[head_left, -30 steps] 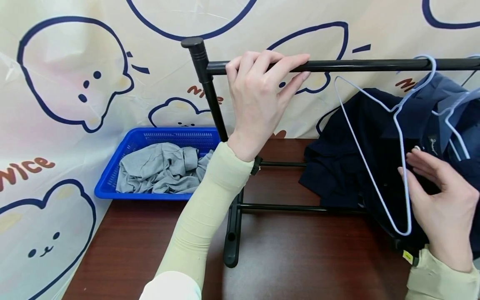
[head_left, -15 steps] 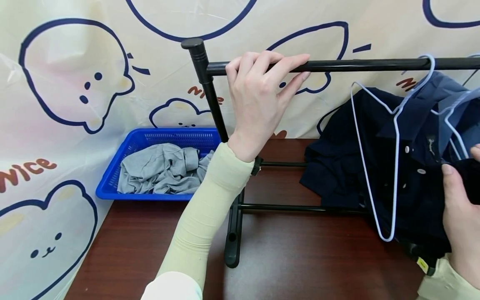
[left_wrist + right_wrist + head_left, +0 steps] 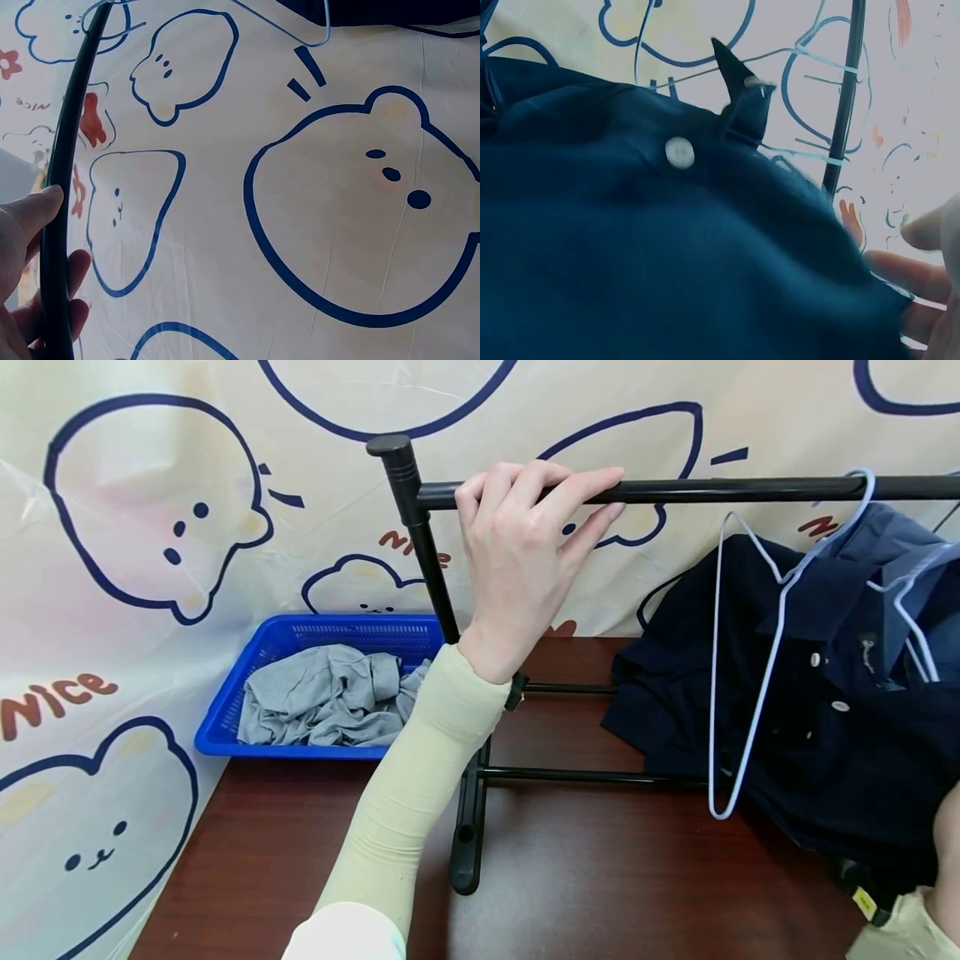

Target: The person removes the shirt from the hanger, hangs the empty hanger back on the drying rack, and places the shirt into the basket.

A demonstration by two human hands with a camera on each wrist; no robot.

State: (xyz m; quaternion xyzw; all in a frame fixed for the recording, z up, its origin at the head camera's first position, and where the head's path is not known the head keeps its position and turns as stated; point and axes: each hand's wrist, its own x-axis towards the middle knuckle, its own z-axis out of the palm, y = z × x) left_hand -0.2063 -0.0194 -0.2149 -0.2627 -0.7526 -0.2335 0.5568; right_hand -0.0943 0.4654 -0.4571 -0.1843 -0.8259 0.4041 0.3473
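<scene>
My left hand (image 3: 517, 543) grips the black rail (image 3: 720, 491) of a garment rack near its left post, thumb on one side and fingertips on the other in the left wrist view. A white hanger (image 3: 772, 635) hangs bare and tilted from the rail. Behind it, a navy shirt (image 3: 840, 752) with white buttons hangs at the right. My right hand (image 3: 930, 277) is beside the shirt's edge, its thumb and fingers apart. In the head view only a strip of that hand shows at the right border, below the shirt.
A blue basket (image 3: 217, 727) holding a crumpled grey garment (image 3: 322, 697) stands left of the rack. Another white hanger (image 3: 911, 610) and a blue-grey garment (image 3: 885, 535) are at the right. The rack's foot (image 3: 467, 852) rests on the brown table (image 3: 600, 877), before a printed curtain.
My right hand has moved right and down from beside the hanger, almost out of the head view. The bare hanger has swung and turned. My left hand stays on the rail.
</scene>
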